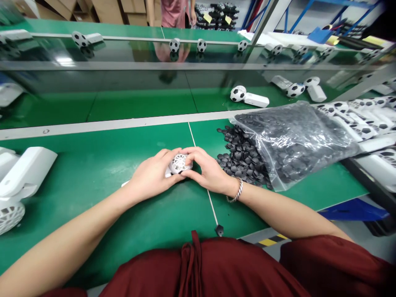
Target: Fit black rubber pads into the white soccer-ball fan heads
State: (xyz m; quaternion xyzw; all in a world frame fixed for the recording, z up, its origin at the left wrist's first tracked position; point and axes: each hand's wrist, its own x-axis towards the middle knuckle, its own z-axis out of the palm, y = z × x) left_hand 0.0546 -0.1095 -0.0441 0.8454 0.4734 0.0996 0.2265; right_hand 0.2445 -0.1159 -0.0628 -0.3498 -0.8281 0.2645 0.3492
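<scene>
Between my two hands, low over the green table (102, 165), is a white handheld fan (180, 163) with a round, soccer-ball-like grille head. My left hand (154, 171) wraps round it from the left, and its white handle is mostly hidden beneath that hand. From the right, my right hand (210, 169) curls its thumb and fingers against the grille's edge. A dark patch shows at the head's lower rim. Black pentagon pieces (244, 159) lie heaped just right of my right hand, spilling from a clear plastic bag (300, 140).
One loose black pentagon piece (219, 229) lies near the table's front edge. White fans (26, 173) are at the left, and several more (365, 119) pile up at the right. Beyond a pale rail, a green conveyor (139, 99) carries finished-looking ball fans (238, 94). A person (175, 14) stands across.
</scene>
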